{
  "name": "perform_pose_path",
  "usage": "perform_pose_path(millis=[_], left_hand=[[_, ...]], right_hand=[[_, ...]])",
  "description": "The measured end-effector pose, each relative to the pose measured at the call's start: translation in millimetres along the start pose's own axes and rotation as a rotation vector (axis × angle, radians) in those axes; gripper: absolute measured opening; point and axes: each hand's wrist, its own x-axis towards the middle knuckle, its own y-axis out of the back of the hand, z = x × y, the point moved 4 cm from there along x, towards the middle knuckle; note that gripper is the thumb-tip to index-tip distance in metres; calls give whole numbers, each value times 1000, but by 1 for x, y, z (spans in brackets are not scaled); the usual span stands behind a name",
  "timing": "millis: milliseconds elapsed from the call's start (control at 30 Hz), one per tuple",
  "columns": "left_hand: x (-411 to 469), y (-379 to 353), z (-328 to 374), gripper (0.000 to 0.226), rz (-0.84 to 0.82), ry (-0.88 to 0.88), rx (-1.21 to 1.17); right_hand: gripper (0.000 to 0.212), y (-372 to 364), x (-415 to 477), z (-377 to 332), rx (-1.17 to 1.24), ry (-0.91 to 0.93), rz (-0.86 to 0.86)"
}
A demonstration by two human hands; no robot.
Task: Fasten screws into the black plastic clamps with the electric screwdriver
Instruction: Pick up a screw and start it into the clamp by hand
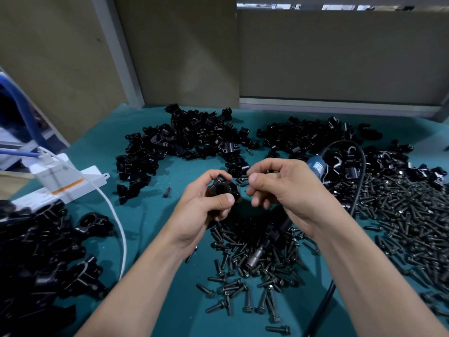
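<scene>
My left hand (206,203) grips a black plastic clamp (220,187) above the middle of the green table, thumb on its front. My right hand (279,186) is level with it just to the right, with fingers curled and a dark screw (244,179) pinched at the fingertips, pointing toward the clamp. The electric screwdriver (262,249) lies on the table below my hands, half hidden by my right wrist, its metal tip resting in a heap of screws (243,268).
Piles of black clamps lie at the back (189,137), back right (303,137) and near left (41,251). A wide spread of screws (408,215) covers the right side. A black cable (359,190) loops past a blue part (315,165). A white box (58,178) and white cord (114,210) sit left.
</scene>
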Motion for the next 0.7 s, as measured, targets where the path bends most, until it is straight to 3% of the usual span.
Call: perform_pose_path(millis=[233, 567, 700], left_hand=[[-1, -1, 1, 33, 5, -3, 37], [-2, 0, 1, 34, 20, 3, 139], [-2, -7, 2, 31, 19, -20, 82]], right_hand=[[11, -2, 0, 2, 7, -10, -52], [18, -1, 0, 1, -195, 3, -64], [24, 3, 2, 0, -643, 39, 0]])
